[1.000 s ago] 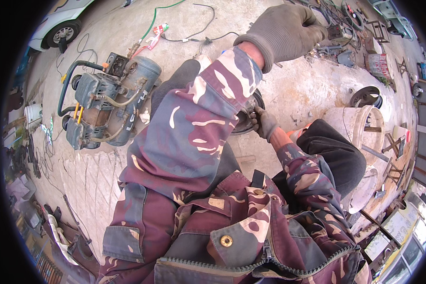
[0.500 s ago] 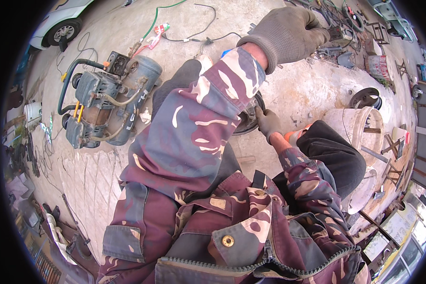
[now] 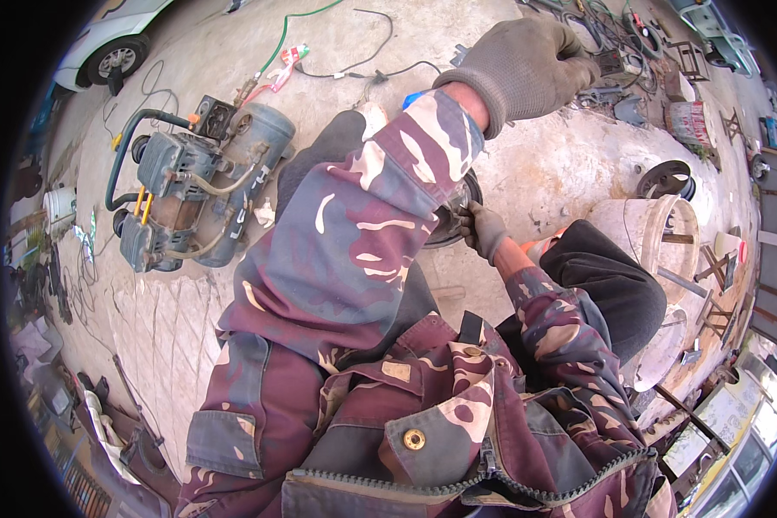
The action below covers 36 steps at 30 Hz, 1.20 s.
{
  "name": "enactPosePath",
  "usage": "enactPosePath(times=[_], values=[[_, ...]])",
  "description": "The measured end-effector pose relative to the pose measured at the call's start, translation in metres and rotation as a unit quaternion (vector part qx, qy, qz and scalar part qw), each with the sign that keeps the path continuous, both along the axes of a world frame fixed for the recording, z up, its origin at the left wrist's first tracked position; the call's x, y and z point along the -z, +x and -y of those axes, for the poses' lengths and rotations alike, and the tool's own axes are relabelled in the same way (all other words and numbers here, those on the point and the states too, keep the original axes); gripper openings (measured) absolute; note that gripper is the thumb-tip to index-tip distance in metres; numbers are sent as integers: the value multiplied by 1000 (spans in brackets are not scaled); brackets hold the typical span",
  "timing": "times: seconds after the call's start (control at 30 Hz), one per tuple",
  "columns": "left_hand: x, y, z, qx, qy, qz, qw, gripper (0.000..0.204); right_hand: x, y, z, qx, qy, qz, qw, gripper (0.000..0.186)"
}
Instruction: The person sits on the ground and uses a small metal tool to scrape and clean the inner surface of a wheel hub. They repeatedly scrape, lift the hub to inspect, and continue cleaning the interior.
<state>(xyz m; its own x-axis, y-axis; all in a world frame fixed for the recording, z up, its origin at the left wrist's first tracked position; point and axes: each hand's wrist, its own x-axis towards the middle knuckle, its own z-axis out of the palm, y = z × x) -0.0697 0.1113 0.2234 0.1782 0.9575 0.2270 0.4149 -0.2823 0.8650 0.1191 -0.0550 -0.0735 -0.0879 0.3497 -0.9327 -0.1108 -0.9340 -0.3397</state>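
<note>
A camouflage sleeve crosses the middle and leads to my left hand (image 3: 527,71), in a grey knit work glove, raised far out at upper right. Its fingers are curled; whatever they may hold is hidden behind the hand. Lower down, my right hand (image 3: 487,232), gloved too, has its fingers bent against the near right edge of a dark round metal part (image 3: 445,231) that looks like a small wheel rim or hub. My left sleeve covers much of this part. It sits low, between my bent legs.
An air compressor (image 3: 194,186) stands at left, with a green hose and cables behind it. At right are a white bucket (image 3: 634,226), a dark wheel rim (image 3: 665,180) and a tin can (image 3: 691,123). Tangled cables and parts lie at far right; a white vehicle (image 3: 104,52) is at far left.
My right hand has shifted slightly and turned at the round part's edge, its fingers now bent closer together there. The left hand has barely moved.
</note>
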Motion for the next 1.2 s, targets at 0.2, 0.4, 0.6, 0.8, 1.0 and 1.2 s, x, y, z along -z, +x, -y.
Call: enactPosePath(times=[0.2, 0.4, 0.6, 0.8, 1.0, 1.2], values=[[4, 2, 0, -13, 32, 6, 999, 39, -48, -13, -4, -375, 208, 347, 834, 70], [3, 1, 3, -2, 17, 10, 1000, 38, -73, -23, -9, -474, 250, 393, 747, 69], [3, 1, 2, -8, 12, 11, 1000, 37, -25, -13, -5, -170, 151, 105, 968, 49], [-1, -2, 6, 3, -3, 15, 1000, 35, -17, -7, 11, 72, -25, -82, 994, 48], [-3, -2, 7, 4, -7, 16, 1000, 35, -56, -8, 6, -337, 211, 399, 826, 73], [-4, -5, 8, 12, 0, 5, 1000, 35, -85, -15, -6, -464, 219, 410, 754, 68]])
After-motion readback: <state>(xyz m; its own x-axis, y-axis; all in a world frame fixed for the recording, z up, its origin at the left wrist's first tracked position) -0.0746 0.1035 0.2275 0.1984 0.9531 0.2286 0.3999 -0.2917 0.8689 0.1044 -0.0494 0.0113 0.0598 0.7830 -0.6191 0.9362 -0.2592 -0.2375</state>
